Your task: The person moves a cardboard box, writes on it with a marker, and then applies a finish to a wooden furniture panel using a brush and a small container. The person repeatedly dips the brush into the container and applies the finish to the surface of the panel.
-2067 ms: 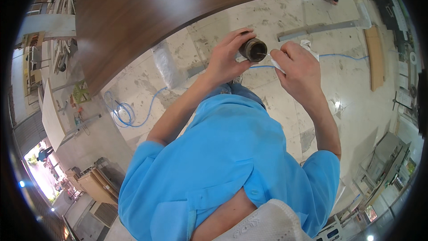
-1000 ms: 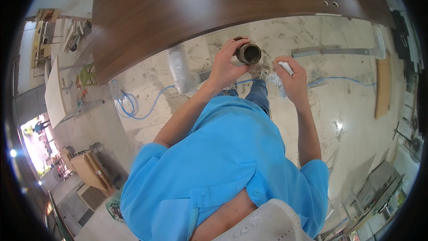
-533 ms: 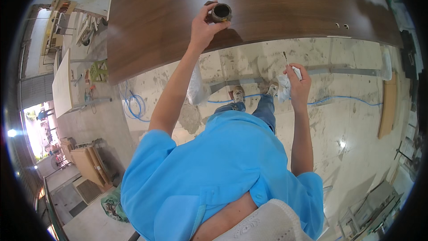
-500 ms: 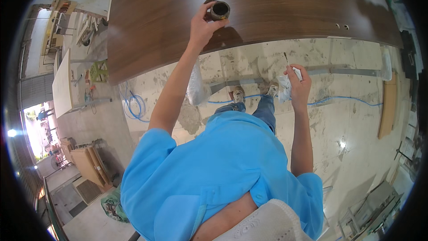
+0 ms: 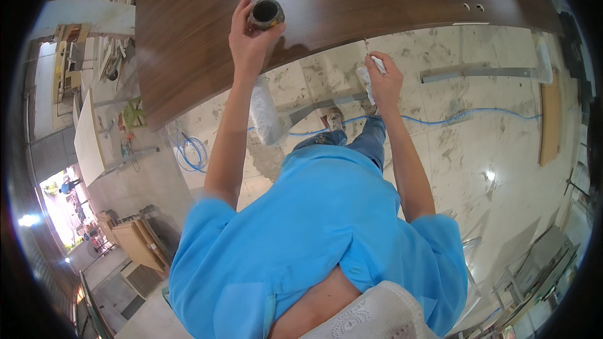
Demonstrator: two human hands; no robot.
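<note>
My left hand [image 5: 248, 44] is closed around a small dark round pot [image 5: 276, 23], its open mouth facing up and its rim stained. I hold it over the brown wood-grain panel [image 5: 377, 0]. In my right hand [image 5: 386, 81], closed near the panel's front edge, are a thin brush [image 5: 367, 45] with a dark tip and a crumpled white cloth [image 5: 364, 81]. The brush points away from me, toward the panel. Its lower part is hidden by my fingers.
Below the panel edge a clear plastic-wrapped bundle [image 5: 264, 113] stands by my left forearm. A blue hose [image 5: 433, 123] crosses the stained floor behind my feet and coils at left [image 5: 190, 154]. A grey strip [image 5: 483, 73] and a brown board [image 5: 550, 122] are at right.
My left hand has moved left with the pot over the panel. My right hand, with the brush and cloth, has come left and closer to the panel edge. The view has shifted slightly.
</note>
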